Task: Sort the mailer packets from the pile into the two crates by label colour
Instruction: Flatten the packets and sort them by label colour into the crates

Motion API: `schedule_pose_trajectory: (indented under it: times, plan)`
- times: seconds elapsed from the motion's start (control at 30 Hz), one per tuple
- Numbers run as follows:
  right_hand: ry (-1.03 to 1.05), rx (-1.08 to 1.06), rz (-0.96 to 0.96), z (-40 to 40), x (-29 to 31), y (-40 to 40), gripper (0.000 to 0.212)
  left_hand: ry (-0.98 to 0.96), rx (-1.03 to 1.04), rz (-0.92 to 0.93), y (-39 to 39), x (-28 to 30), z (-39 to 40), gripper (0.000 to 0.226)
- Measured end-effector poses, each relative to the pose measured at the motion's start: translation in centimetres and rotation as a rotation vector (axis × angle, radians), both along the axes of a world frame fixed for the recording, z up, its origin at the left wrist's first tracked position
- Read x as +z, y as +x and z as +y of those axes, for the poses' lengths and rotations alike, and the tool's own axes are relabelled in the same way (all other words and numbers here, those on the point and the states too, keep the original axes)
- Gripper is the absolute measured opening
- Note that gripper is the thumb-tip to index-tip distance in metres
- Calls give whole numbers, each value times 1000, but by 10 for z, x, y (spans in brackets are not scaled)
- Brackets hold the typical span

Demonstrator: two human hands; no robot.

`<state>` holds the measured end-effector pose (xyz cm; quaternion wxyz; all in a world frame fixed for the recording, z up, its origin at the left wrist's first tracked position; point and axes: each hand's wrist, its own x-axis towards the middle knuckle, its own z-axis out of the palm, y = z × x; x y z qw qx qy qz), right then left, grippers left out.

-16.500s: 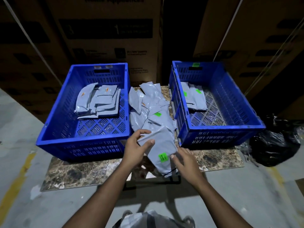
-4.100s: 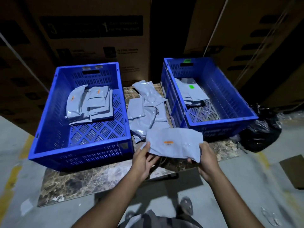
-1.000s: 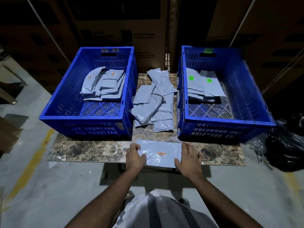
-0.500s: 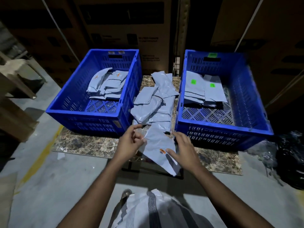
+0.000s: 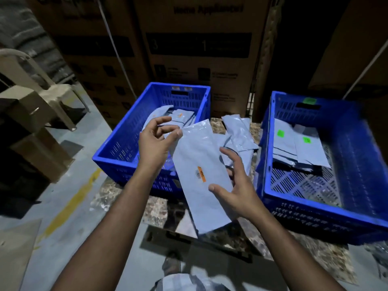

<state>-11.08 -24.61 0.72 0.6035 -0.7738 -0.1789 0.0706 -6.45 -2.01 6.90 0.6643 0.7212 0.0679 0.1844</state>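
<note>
A grey packet (image 5: 199, 177) is pinched at its top corner by the left hand (image 5: 156, 143), while the right hand (image 5: 233, 185), fingers spread and gripping nothing, is laid against its lower edge, probably to steady it. The orange label (image 5: 201, 174) is kept face up, presumably so the colour can be read. Just beyond the left hand stands the left crate (image 5: 117, 152), where orange-labelled packets lie; the green-labelled ones lie in the right crate (image 5: 357, 156), right of the right hand. The pile (image 5: 239, 137) remains between them on the tabletop (image 5: 155, 208).
</note>
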Motion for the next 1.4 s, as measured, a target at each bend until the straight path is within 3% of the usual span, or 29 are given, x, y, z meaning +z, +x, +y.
schedule_pose_trajectory:
  times: [0.07,0.13,0.33,0.5,0.73,0.97,1.03,1.13,1.4]
  plan:
    - [-9,-42,-81,19,12,16,62,-41,10,3,22,-4,25,27]
    - [6,-117,-120,40,16,36,50,65,13,21,43,-16,60,23]
    - [-179,-212,-42,107,18,112,72,902,-34,123,114,-56,185,36]
    - [-335,-222,27,172,0,186,83,1188,-156,228,155,-64,232,50]
    - [-463,-187,102,247,-29,280,88,1194,-353,204,181,-92,247,61]
    - [-460,-193,207,314,-46,356,99,1112,-297,113,180,-111,253,57]
    - [-460,-241,292,321,-52,365,107,1048,-294,120,180,-110,255,57]
    - [-462,-335,315,324,-61,365,103,1007,-294,116,179,-109,257,58]
    - [-491,-286,261,302,-55,349,98,1029,-304,141,175,-108,255,60]
